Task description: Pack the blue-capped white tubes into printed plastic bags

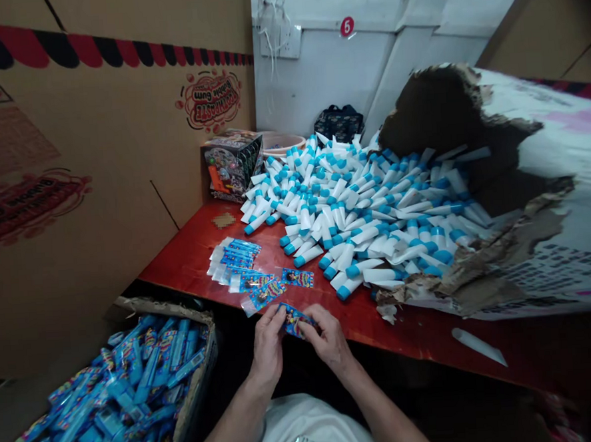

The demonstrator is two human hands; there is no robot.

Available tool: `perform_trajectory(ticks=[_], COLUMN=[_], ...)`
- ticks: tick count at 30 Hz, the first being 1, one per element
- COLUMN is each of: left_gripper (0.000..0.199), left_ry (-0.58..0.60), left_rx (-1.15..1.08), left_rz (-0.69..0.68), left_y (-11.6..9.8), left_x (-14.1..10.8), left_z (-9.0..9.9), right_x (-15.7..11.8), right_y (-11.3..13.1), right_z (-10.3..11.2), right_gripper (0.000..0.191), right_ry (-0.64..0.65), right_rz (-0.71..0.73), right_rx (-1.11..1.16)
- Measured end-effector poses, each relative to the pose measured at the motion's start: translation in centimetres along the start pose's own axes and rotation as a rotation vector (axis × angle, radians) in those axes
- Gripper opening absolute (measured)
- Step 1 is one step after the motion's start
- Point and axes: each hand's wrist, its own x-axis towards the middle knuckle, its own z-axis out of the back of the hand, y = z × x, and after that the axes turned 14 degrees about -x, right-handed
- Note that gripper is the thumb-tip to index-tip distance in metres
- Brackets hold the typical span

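As the left hand (269,342) and the right hand (329,342) meet just off the front edge of the bench (187,247), their fingers pinch a blue printed packet (295,320) between them, both hands closed narrowly on it, and this two-handed hold seems to keep the small packet steady and close to view. Just ahead, a few loose printed packets (264,293) lie fanned on the red surface, apparently within easy reach. Beyond them spreads a broad pile of white tubes with blue caps (355,211), lying every which way, and a torn cardboard carton (450,125) at the far right appears to keep them banked in on that side. Low at the person's left, an open cardboard box (163,309) holds a heap of blue packaged tubes (130,391), its position beside the lap seeming to put it only a short reach from the hands. At the back corner, a boxed toy (232,163) and a pink basin (283,143) stand clear of the pile.
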Motion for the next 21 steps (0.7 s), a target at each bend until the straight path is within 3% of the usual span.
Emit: perform_trajectory(ticks=[6,13,15,16,19,21], left_gripper=[0.023,0.024,0.025,0.026,0.026,0.024], left_ry=[0.091,-0.022,-0.03,-0.036,-0.073,-0.085], left_rx=[0.092,0.04,-0.021,-0.06,-0.191,-0.233], left_rz=[-0.009,-0.059,-0.065,-0.056,0.02,0.082], left_y=[0.2,-0.8,-1.8,-2.2,-3.1,-3.2], left_x=[0.8,2.3,2.9,3.2,3.9,4.2], left_z=[-0.2,-0.3,-0.7,-0.9,-0.9,-0.5], right_x=[1.0,4.2,6.4,7.6,10.9,12.4], right_y=[0.1,-0.1,-1.1,-1.7,-3.6,-4.5], right_z=[-1.5,-2.0,-1.5,-1.2,-0.6,-0.4], right_gripper=[0.03,0.045,0.033,0.024,0.031,0.03], right_ry=[-0.014,0.083,0.028,-0.022,-0.06,-0.037], right_rz=[-0.144,-0.059,-0.045,-0.007,0.011,0.034], right_rx=[0.087,0.015,-0.085,-0.282,-0.87,-0.959])
